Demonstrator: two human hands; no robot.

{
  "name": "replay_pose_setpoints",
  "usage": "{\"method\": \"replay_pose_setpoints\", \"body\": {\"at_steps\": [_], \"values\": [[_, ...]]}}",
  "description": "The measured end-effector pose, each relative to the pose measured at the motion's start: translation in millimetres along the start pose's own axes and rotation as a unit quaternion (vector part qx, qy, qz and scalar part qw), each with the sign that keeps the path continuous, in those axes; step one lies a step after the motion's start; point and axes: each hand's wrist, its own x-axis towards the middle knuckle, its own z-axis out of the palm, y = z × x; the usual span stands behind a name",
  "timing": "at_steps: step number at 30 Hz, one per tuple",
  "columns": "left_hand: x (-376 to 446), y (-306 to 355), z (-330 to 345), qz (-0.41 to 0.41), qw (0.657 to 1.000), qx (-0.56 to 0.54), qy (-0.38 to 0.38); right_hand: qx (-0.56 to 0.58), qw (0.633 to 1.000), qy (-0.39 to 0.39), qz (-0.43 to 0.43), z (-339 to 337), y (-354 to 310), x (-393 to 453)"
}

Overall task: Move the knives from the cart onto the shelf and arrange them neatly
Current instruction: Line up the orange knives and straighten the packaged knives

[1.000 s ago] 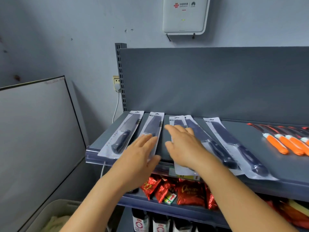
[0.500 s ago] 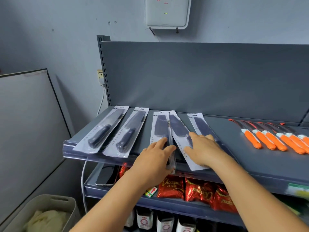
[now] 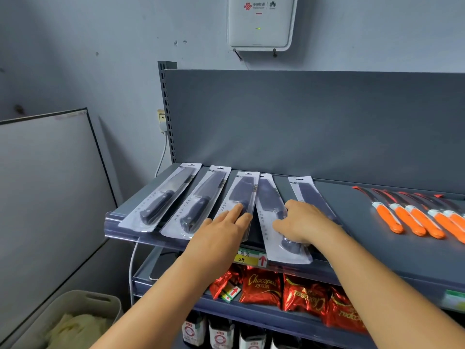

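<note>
The step in hand looks like the arranging, not the carrying: five packed knives lie side by side on the shelf (image 3: 377, 248), and no cart is in view. The left hand (image 3: 221, 233) lies flat with straight fingers on the near end of the third knife (image 3: 242, 195). The right hand (image 3: 299, 222) rests on the fourth knife (image 3: 270, 205), its fingers bent over the pack near the handle; whether it pinches the pack or only presses it, the picture does not tell. The fourth knife sticks out over the near edge of the shelf more than the others and is turned a little, with a gap between it and the third. The fifth knife (image 3: 305, 190) is partly hidden behind the right hand.

The next move probably calls for pushing the fourth knife farther in and turning it until it is parallel with the first knife (image 3: 163, 200) and the second knife (image 3: 201, 200), with equal gaps.

As for containers, a bin (image 3: 100, 302) stands at the near left on the floor with pale crumpled material inside. The lower shelf (image 3: 251, 314) holds red snack bags (image 3: 261, 288). Orange-handled knives (image 3: 412, 217) lie in a row at the right.
</note>
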Motion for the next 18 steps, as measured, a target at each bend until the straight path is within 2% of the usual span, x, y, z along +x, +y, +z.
{"method": "replay_pose_setpoints", "body": {"at_steps": [8, 18], "values": [[2, -6, 1, 0.001, 0.998, 0.050, -0.028, 0.034, 0.998, 0.052, 0.014, 15, -5, -6], [15, -10, -4, 0.024, 0.994, -0.016, -0.104, 0.040, 0.997, 0.061, 0.036, 15, -14, 5]]}}
